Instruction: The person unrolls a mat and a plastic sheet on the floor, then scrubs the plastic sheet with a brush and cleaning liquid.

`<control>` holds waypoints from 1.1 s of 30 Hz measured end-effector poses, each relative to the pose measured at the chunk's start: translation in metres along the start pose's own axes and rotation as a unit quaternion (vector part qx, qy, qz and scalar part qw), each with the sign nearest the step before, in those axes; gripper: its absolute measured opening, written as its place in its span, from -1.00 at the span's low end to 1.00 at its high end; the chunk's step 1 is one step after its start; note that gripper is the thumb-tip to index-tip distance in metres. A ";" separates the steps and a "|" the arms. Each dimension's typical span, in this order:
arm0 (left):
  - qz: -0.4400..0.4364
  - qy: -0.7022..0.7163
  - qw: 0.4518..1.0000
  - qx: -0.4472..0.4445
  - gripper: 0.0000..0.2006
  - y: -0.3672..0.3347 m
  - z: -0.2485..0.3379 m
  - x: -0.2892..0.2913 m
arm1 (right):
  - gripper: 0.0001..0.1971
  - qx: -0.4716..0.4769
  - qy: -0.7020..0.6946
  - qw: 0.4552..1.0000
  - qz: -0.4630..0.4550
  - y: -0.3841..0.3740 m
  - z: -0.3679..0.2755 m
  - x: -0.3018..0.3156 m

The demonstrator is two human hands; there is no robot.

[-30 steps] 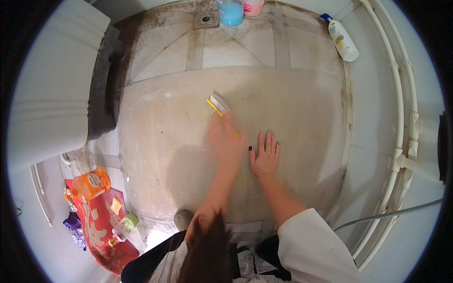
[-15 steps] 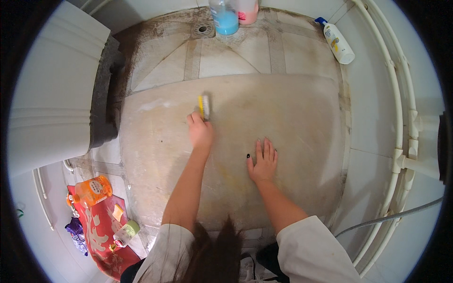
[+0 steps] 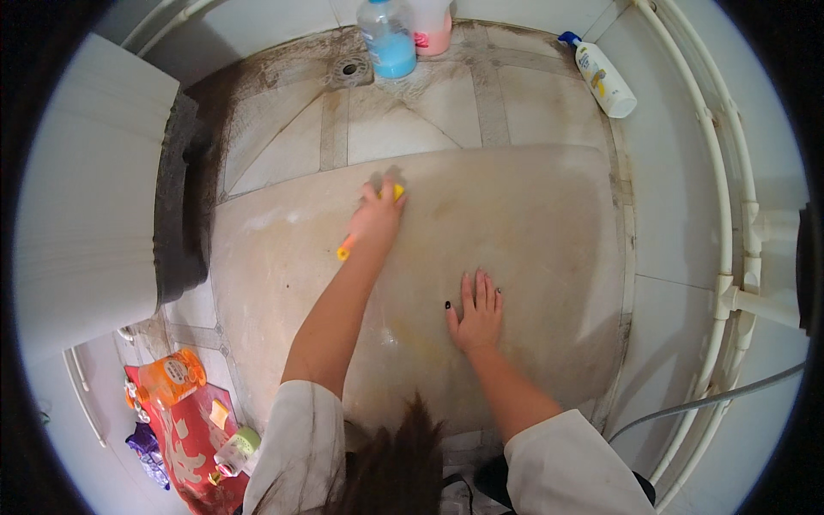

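A large beige board (image 3: 524,223) lies flat on the tiled floor, with faint yellowish stains and a whitish wet smear near its upper left. My left hand (image 3: 376,216) is closed over a yellow scrub brush (image 3: 344,253) on the board's far half. The fingers wrap its head, and the handle end sticks out below the palm; the bristles are hidden. Lower and to the right, my right hand (image 3: 478,319) rests flat on the board with fingers stretched and holds nothing.
Blue-liquid bottle (image 3: 393,53) and pink bottle (image 3: 433,34) stand at the far wall beside a floor drain (image 3: 349,71). A white pump bottle (image 3: 607,81) leans at far right near white pipes (image 3: 717,197). At lower left, an orange bottle (image 3: 172,378) stands by a red mat (image 3: 184,438).
My left hand has moved slightly farther away and shifted its grip up onto the brush's head, covering the bristles that showed before. My right hand stays flat on the board.
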State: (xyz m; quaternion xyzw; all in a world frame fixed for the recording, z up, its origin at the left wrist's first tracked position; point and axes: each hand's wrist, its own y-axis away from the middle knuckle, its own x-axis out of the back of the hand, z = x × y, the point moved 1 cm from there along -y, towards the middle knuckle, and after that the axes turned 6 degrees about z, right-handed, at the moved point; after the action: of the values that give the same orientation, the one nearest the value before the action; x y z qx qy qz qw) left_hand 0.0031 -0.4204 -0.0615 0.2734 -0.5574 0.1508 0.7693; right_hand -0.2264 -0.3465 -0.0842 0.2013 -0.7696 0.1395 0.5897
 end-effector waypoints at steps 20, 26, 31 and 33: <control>0.138 -0.241 0.924 0.264 -0.61 0.066 -0.374 0.010 | -0.41 0.006 -0.002 1.000 -0.002 0.002 -0.005 -0.001; 0.146 -0.151 0.920 0.333 -0.57 0.047 -0.324 0.025 | -0.40 0.015 0.013 1.000 0.019 0.002 -0.006 -0.005; 0.148 -0.121 0.927 0.322 -0.57 0.001 -0.329 0.031 | -0.39 0.034 0.020 0.998 0.043 0.002 -0.007 -0.004; 0.132 -0.169 0.944 0.251 -0.60 -0.034 -0.321 0.032 | -0.39 0.038 0.021 0.999 0.021 0.001 -0.017 -0.004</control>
State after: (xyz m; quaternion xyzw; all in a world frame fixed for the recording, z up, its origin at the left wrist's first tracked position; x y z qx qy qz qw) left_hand 0.2808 -0.2607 -0.1139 0.4032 -0.6546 0.3372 0.5433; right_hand -0.2118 -0.3370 -0.0839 0.2041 -0.7551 0.1848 0.5950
